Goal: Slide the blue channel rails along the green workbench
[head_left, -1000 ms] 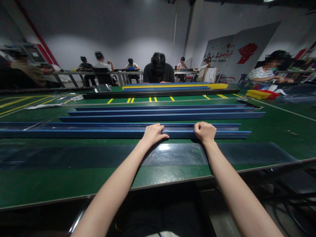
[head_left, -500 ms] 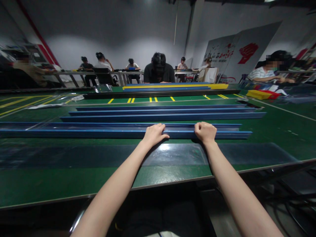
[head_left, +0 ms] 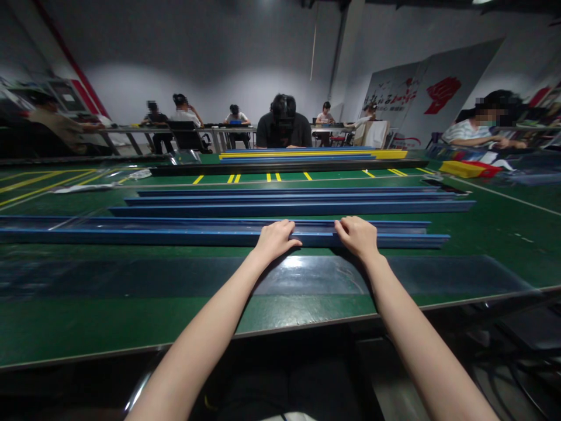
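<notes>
Head view, one moment. We have both hands on the nearest rail (head_left: 175, 237), a long blue channel lying flat on the green table (head_left: 131, 327), running left to right, parallel to the near edge and a little back from it; its right end stops short of the table's right side, its left end runs out of view.

Left hand (head_left: 275, 238): fingers draped over the rail's near wall, palm down; closed on the rail, thumb hidden, so we cannot tell how firm the hold is. Right hand (head_left: 357, 235): just to the right, near the left hand but apart from it, fingers curled over the same wall; closed on the rail likewise.

Step in hand, as we judge it: a two-handed hold on the rail near its middle, the rail resting on the table, not lifted.

What any move calls for, by our reckoning: both hands acting together, since the rail is long and would swing or sag at the ends; care for the clear sheet (head_left: 438, 272) lying just in front of it.

Around: three more blue rails (head_left: 289, 207) behind, parallel and apart; a yellow rail (head_left: 315, 154) farther back; a person (head_left: 284, 126) seated opposite.
</notes>
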A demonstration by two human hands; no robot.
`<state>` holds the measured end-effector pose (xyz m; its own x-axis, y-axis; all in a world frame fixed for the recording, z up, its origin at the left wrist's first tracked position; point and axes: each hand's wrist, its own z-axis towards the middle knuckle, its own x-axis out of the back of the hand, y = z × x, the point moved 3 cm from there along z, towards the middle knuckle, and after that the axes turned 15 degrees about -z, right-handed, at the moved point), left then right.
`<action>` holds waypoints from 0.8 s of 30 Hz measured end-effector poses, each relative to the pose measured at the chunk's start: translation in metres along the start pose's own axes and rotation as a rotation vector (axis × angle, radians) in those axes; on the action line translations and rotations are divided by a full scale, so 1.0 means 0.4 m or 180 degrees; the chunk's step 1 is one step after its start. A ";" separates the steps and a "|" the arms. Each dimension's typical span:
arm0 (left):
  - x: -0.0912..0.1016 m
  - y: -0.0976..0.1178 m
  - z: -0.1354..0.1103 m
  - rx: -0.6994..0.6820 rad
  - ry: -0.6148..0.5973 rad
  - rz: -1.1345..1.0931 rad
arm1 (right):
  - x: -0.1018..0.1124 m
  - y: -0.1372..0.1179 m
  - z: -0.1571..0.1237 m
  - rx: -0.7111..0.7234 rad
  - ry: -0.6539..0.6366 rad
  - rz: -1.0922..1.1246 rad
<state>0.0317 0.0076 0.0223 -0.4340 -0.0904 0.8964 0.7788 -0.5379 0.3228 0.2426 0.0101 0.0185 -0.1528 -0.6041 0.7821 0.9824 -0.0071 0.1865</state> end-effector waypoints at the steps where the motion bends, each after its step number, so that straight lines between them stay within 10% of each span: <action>1: 0.000 0.000 0.000 -0.0017 0.0011 0.0014 | 0.005 -0.013 0.000 0.0176 0.0007 0.0112; 7: 0.000 0.002 -0.002 -0.0117 -0.0048 -0.0001 | 0.010 -0.058 -0.007 0.0959 -0.0097 0.0586; 24: 0.022 -0.017 -0.004 -0.0372 -0.0085 -0.0194 | 0.016 -0.002 -0.004 0.0513 -0.0339 0.0541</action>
<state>0.0218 0.0091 0.0275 -0.4655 -0.0331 0.8844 0.6925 -0.6359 0.3407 0.2409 0.0051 0.0223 -0.0056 -0.4984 0.8669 0.9665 0.2197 0.1326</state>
